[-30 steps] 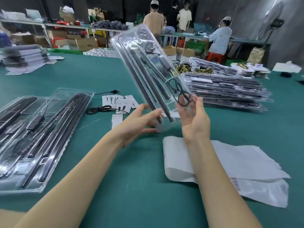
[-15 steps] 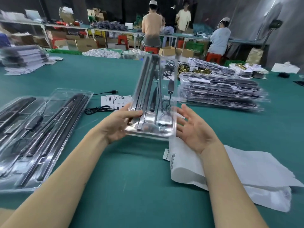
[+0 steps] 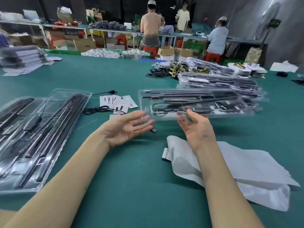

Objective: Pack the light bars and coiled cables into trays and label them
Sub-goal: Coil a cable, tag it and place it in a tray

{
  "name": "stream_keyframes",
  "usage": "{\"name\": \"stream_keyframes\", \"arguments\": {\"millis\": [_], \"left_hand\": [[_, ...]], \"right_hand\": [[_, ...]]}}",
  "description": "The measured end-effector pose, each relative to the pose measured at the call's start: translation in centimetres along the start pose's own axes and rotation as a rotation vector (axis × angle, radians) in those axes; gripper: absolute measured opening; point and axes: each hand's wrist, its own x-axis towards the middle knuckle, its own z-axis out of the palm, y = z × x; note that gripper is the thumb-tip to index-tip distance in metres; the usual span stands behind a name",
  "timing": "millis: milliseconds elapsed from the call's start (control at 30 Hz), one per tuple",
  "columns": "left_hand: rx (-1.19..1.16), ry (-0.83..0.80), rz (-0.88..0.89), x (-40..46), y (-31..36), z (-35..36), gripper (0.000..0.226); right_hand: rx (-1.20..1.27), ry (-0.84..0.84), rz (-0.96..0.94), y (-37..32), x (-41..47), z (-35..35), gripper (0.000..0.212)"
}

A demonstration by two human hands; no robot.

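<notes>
Our packed clear plastic tray (image 3: 194,104) has swung from upright to flat, mid-frame, toward the stack of trays (image 3: 220,84). Left hand (image 3: 126,129) has let go, fingers spread; right hand (image 3: 195,127), fingers relaxed, only touches its edge. Probably finished, stacking next.

A packing workshop: long green tables (image 3: 98,76), stacked filled trays (image 3: 222,83) far right, cardboard boxes (image 3: 82,44), workers (image 3: 150,25) at far benches.

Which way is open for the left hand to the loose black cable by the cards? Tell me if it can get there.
Probably yes. The left hand is open, holding nothing, and the cable lies on bare green table just beyond it, beside the cards. Nothing stands between them.
</notes>
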Motion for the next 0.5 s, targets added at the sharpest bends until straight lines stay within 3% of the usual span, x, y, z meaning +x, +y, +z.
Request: {"name": "stream_keyframes", "arguments": {"millis": [167,267,500], "left_hand": [[-0.03,0.091,0.047,0.8,-1.1,1.6,0.024],[-0.135,0.079,0.029,0.8,-1.0,1.7,0.021],[-0.117,0.212,0.043,1.1,-1.2,2.5,0.031]], "right_hand": [[0.06,0.105,0.035,-0.2,-0.2,-0.3,0.008],[0.073,0.12,0.05,0.1,0.0,-0.2,0.011],[0.02,0.114,0.086,0.4,0.2,-0.3,0.005]]}}
